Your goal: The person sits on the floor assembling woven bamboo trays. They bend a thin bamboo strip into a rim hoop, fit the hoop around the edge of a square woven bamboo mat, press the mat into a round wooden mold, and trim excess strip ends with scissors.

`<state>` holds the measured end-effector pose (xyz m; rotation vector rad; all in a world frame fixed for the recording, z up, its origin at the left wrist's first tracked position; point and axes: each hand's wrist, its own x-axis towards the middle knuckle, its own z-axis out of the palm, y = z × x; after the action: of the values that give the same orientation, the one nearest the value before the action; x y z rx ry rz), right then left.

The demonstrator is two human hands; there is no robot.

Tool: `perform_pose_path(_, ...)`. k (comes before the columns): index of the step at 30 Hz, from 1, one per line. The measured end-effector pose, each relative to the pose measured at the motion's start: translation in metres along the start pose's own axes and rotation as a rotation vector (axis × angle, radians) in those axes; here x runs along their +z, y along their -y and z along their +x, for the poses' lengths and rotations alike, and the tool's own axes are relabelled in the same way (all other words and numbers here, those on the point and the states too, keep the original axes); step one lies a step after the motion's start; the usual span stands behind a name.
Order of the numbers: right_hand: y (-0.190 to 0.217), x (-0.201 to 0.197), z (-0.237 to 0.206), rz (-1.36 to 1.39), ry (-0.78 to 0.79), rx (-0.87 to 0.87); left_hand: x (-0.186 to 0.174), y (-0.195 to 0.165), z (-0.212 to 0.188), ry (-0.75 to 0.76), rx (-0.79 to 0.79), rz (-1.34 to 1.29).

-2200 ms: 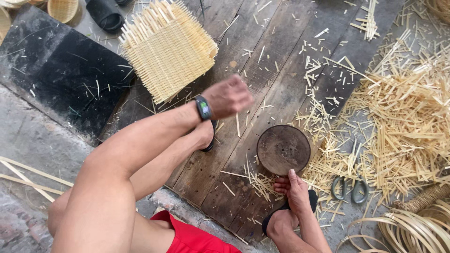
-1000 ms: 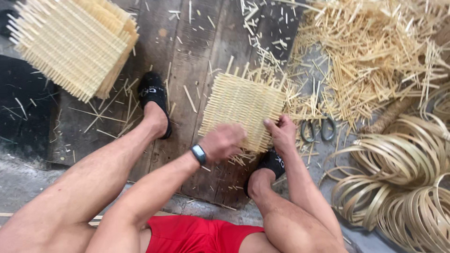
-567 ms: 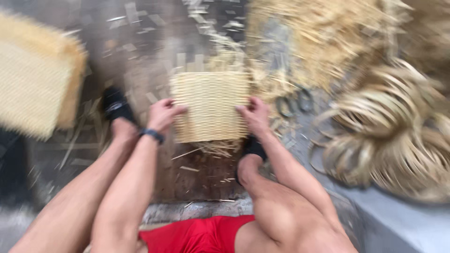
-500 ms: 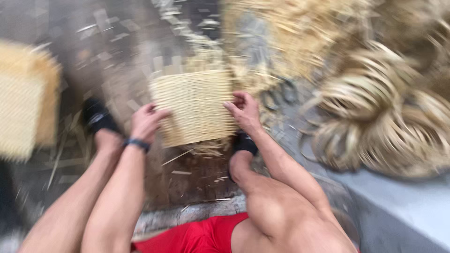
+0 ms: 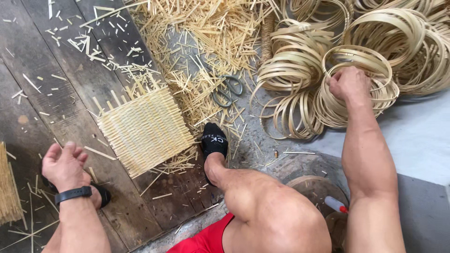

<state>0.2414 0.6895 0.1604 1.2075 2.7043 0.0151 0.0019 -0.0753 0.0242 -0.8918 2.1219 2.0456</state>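
Right hand point(image 5: 349, 83): fingers curled shut in a grip on a hoop point(image 5: 357, 70) of thin bamboo strip, topmost of a stack of coils point(image 5: 300, 79) at upper right; arm stretched out over the right knee. Exactly how many strips are in the grip cannot be told. Left hand point(image 5: 65, 164): half open, fingers loosely bent, holding nothing, held above the planks point(image 5: 42, 75) at lower left; black watch point(image 5: 72, 194) on the wrist. Woven mat point(image 5: 145, 129), square, pale, lies flat on the planks between the two hands, well apart from the right hand, near the left; loose strip ends stick out along its edges. Right foot in black shoe point(image 5: 214, 143) just beside the mat's right corner. Scissors point(image 5: 227, 90) lie in the offcuts point(image 5: 201, 42) above the shoe, between mat and coils. Offcuts thick at top centre, thinner across the planks. Edge of a second woven piece point(image 5: 8, 187) at far left. Round block point(image 5: 316, 187) partly hidden behind the right knee, small white bottle with red cap point(image 5: 336, 204) on it.
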Motion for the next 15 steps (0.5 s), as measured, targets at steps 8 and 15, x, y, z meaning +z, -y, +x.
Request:
perform_pose_path(8,0.046,-0.046,-0.029,0.226,-0.371,-0.267,0.075,-0.074,-0.082,0.133,0.682,0.369)
perform_pose_path(15,0.225,-0.126,-0.119,0.298,-0.435,-1.438,0.18,-0.159,-0.162,0.727,-0.309,-0.316)
